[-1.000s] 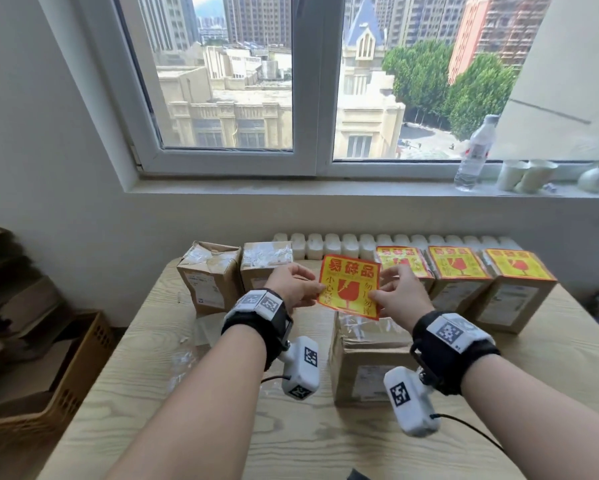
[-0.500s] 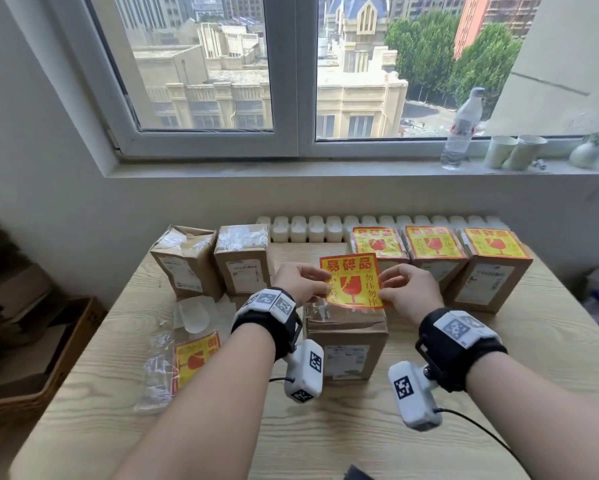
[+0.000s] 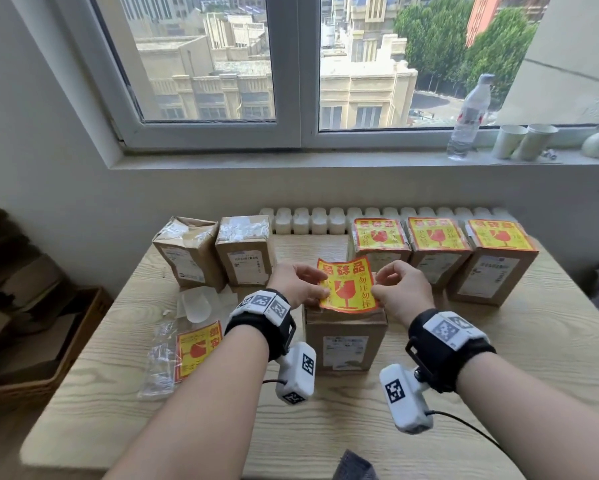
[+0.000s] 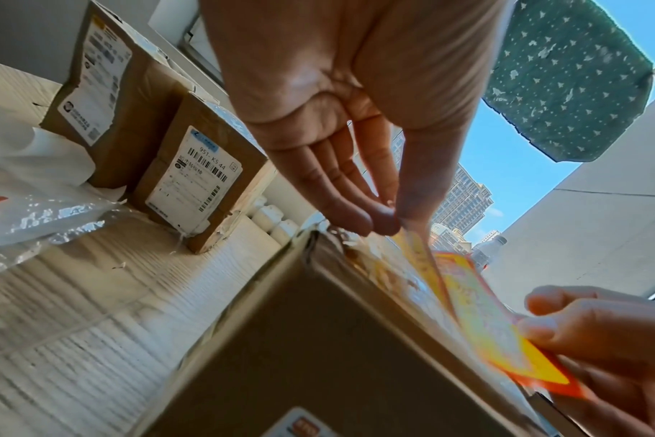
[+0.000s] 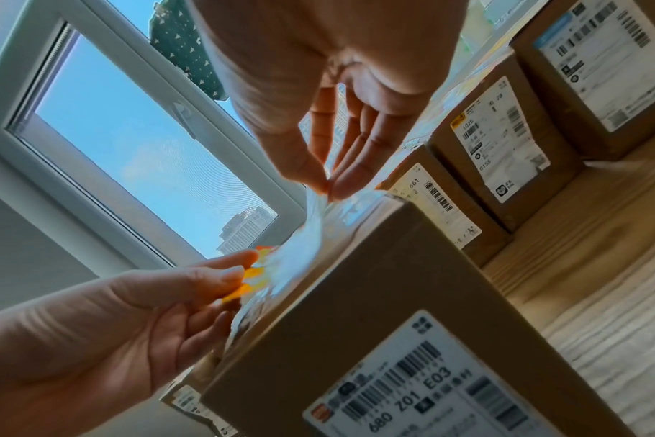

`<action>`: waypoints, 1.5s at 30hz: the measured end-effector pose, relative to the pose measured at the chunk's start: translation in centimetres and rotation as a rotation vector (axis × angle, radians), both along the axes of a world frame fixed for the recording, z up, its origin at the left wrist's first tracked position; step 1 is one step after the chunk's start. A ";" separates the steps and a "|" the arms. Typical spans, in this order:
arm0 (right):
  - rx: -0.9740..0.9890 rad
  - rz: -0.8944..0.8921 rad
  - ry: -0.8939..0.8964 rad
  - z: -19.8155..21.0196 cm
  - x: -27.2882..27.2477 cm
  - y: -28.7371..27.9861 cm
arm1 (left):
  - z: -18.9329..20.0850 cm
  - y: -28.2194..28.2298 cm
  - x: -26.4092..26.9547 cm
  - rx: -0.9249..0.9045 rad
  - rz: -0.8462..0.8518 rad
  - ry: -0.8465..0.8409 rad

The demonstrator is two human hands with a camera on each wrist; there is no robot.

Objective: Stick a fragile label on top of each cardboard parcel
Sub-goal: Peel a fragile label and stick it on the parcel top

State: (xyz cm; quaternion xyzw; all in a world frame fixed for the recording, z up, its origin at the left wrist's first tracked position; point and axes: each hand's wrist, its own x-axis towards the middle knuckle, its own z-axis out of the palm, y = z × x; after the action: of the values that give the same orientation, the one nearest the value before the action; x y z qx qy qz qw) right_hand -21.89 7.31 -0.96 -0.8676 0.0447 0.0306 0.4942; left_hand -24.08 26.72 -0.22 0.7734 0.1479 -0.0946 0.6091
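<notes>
A yellow and red fragile label (image 3: 348, 285) is stretched between my two hands just over the top of a cardboard parcel (image 3: 345, 344) at the table's middle. My left hand (image 3: 300, 284) pinches the label's left edge between thumb and fingertips (image 4: 378, 220). My right hand (image 3: 400, 289) pinches its right edge (image 5: 320, 184). The label (image 4: 494, 328) tilts down toward the parcel's top (image 4: 318, 340). Three labelled parcels (image 3: 436, 247) stand in a row at the back right. Two bare parcels (image 3: 218, 252) stand at the back left.
A clear plastic bag with more fragile labels (image 3: 196, 351) and peeled backing paper (image 3: 196, 303) lie left of the middle parcel on the wooden table (image 3: 499, 375). A water bottle (image 3: 467, 119) and paper cups (image 3: 523, 142) stand on the windowsill. A crate (image 3: 49, 344) sits on the floor left.
Both hands have lowered the label from chest height toward the middle parcel's top. The head view has also tilted down and nearer.
</notes>
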 end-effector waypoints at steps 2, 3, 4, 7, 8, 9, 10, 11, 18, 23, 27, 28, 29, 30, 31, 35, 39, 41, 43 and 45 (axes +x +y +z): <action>-0.023 0.009 -0.019 0.2 0.0 -0.3 | 0.1 0.1 -0.1 -0.006 0.008 -0.001; -0.019 0.018 -0.012 0.2 0.1 -0.4 | 0.1 0.2 -0.1 -0.009 0.012 -0.004; -0.014 0.025 0.001 0.2 0.1 -0.4 | 0.2 0.3 -0.1 -0.013 0.012 -0.007; -0.027 0.047 0.046 0.1 0.2 -0.4 | 0.0 0.3 -0.1 0.010 -0.016 0.004; -0.039 0.055 0.054 0.0 0.2 -0.4 | -0.1 0.2 -0.1 0.039 -0.030 0.012; -0.053 0.057 0.057 -0.1 0.1 -0.5 | -0.3 0.2 -0.2 0.073 -0.040 0.015; -0.067 0.056 0.059 -0.2 0.1 -0.5 | -0.5 0.2 -0.3 0.105 -0.044 0.013; -0.079 0.056 0.061 -0.3 0.0 -0.6 | -0.7 0.1 -0.3 0.127 -0.044 0.009; -0.146 0.074 0.054 -0.7 -0.2 -0.7 | -1.0 -0.2 -0.3 0.201 -0.032 -0.007; -0.201 0.100 0.030 -0.8 -0.1 -0.5 | -1.1 -0.4 -0.3 0.300 -0.046 -0.032; -0.241 0.112 0.010 -0.7 -0.1 -0.4 | -1.1 -0.5 -0.4 0.375 -0.074 -0.056; -0.248 0.116 0.009 -0.7 -0.1 -0.4 | -1.1 -0.5 -0.4 0.391 -0.079 -0.058; -0.255 0.121 0.010 -0.7 -0.1 -0.4 | -1.1 -0.5 -0.4 0.407 -0.082 -0.059; -0.263 0.127 0.012 -0.7 -0.1 -0.4 | -1.0 -0.5 -0.4 0.427 -0.087 -0.057; -0.274 0.134 0.015 -0.7 -0.1 -0.3 | -1.0 -0.6 -0.3 0.450 -0.092 -0.051; -0.407 0.189 0.031 -0.3 -0.2 -0.4 | -0.9 -0.8 -0.1 0.538 -0.099 -0.015; -0.491 0.185 0.011 0.2 -0.1 -1.2 | -0.8 0.0 0.2 0.613 -0.111 -0.005; -0.488 0.229 -0.036 0.2 0.0 -0.9 | -0.5 0.0 0.5 0.641 -0.106 -0.034; -0.510 0.353 -0.028 0.0 0.2 -0.1 | -0.2 -0.6 0.8 0.679 -0.173 -0.042; -0.578 0.453 0.010 -0.5 0.3 0.6 | -0.3 -1.5 0.9 0.738 -0.286 -0.018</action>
State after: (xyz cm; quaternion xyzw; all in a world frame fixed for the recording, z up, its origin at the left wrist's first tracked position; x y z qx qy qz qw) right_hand -21.56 7.89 -1.43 -0.9592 -0.1392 0.1297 0.2091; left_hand -23.16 25.21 -0.48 0.9540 0.0573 -0.1122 0.2722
